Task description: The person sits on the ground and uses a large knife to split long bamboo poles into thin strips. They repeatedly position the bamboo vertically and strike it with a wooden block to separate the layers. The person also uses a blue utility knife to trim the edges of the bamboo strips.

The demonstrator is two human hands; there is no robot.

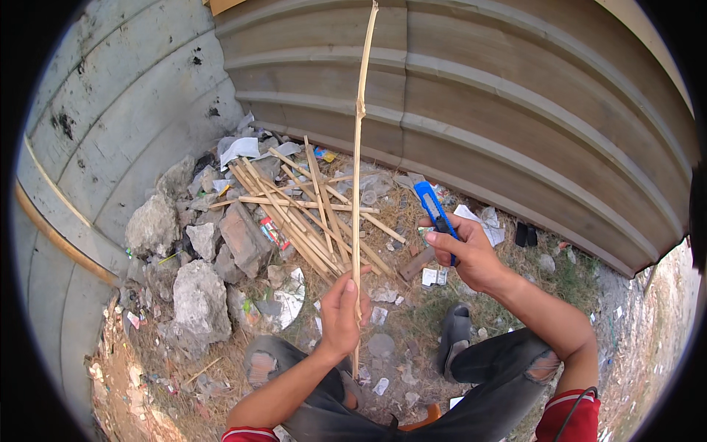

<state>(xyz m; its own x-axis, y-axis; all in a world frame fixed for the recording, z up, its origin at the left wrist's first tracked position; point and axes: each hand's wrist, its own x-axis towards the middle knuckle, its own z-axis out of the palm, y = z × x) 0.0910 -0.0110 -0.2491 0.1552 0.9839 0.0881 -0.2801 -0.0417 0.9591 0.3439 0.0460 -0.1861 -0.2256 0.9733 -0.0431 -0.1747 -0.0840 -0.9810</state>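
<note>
My left hand (343,313) is closed around the lower part of a long, thin strip of split bamboo (359,169), which stands nearly upright in front of me. A knot shows partway up the strip, and its lower end hangs below my fist between my legs. To the right, my right hand (471,254) grips a blue utility knife (436,210), pointed up and to the left, apart from the strip. Whether its blade is out I cannot tell. Beyond my left hand, several pale wooden strips (294,221) lie in a loose crisscross pile on the ground.
Big grey rocks (201,302) and rubble lie left of the pile. A brown corrugated metal wall (515,110) closes off the far side, a pale panel wall (110,110) the left. Paper scraps (291,298) litter the dry grass. My dark sandal (455,331) rests below my right hand.
</note>
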